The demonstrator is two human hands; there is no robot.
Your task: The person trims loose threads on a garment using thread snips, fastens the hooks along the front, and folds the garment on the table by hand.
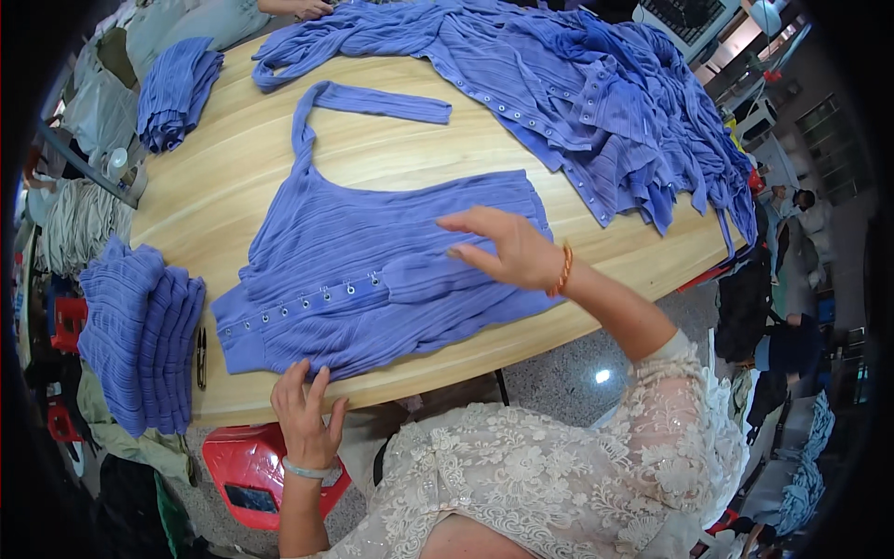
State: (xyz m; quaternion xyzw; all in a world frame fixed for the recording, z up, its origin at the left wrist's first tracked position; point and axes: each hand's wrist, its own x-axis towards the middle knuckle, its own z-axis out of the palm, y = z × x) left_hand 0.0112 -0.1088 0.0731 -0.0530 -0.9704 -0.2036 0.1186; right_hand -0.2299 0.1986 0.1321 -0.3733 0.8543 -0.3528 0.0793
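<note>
A periwinkle-blue ribbed knit top (pixel 354 233) lies spread on the wooden table (pixel 391 154), one sleeve bent out toward the far side. Round metal fasteners run in a row along its front band. Above its right part hovers my right hand (pixel 512 247), thumb and fingers apart, with nothing between them. My left hand (pixel 305 419) is at the table's near edge, its outstretched fingertips by the garment's lower border; whether they touch the cloth is hard to tell. No cloth is gripped by either hand.
Folded blue garments stand in a near-left stack (pixel 144 340) and a far-left stack (pixel 179 93). A black pen (pixel 201 359) lies beside the nearer one. A heap of blue tops (pixel 596 102) covers the far right. Below the edge is a red stool (pixel 247 456) bearing a phone (pixel 251 499). Another person's hand (pixel 312 9) shows beyond the table.
</note>
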